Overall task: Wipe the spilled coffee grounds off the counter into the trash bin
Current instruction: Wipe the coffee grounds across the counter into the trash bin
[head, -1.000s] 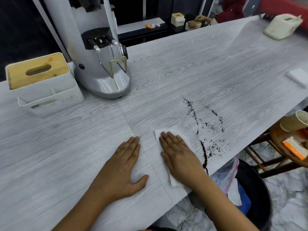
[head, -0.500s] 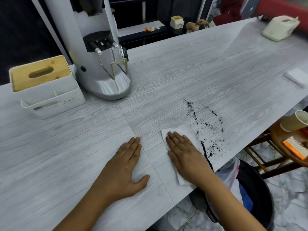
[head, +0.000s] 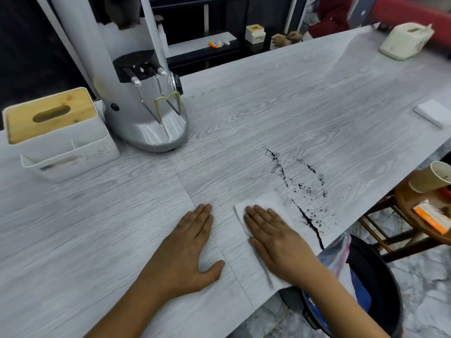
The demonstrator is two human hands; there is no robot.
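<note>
Dark coffee grounds (head: pixel 300 189) lie in streaks and specks on the grey wood-grain counter (head: pixel 268 98), running toward its near right edge. My right hand (head: pixel 275 242) lies flat on a white tissue (head: pixel 271 201), pressing it to the counter just left of the grounds. My left hand (head: pixel 188 250) rests flat on the counter beside it, fingers together, holding nothing. A black trash bin (head: pixel 375 284) with a plastic liner stands on the floor below the counter edge, right under the grounds.
A silver coffee grinder (head: pixel 139 93) and a white tissue box with a wooden lid (head: pixel 53 132) stand at the back left. A folded white napkin (head: pixel 432 113) and a cream box (head: pixel 405 40) sit far right. A stool with a paper cup (head: pixel 432 176) stands beside the bin.
My right hand has slid the tissue a little to the right, toward the grounds line. The left hand has stayed put.
</note>
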